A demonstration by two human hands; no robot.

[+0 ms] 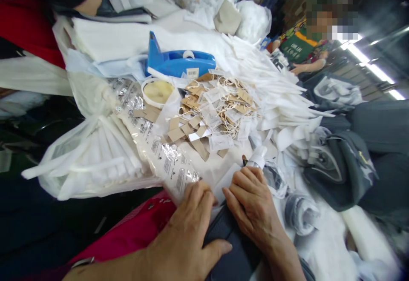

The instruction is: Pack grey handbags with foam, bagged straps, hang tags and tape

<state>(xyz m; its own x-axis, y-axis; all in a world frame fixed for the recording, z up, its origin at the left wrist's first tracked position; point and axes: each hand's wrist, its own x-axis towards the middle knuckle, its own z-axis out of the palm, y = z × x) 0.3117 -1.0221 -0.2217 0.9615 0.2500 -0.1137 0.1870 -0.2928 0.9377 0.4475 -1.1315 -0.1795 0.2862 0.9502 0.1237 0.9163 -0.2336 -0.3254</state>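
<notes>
A dark blue-grey fabric item, looking like a bag, lies close in front of me at the bottom of the head view. My left hand is on its left side, fingers bent over the far edge and thumb stretched across the dark surface. My right hand is closed at the same edge, its fingers curled under and fingertips hidden. Between the hands a pale flat sheet sticks out. Printed clear plastic bags lie just beyond my left fingers. Brown and white string tags are heaped farther off.
Behind the tags stands a blue tape dispenser, near a tape roll. A clear bag of white strips hangs left. White sheets fan out right, near dark bags. A co-worker stands back right; another's arm shows upper left.
</notes>
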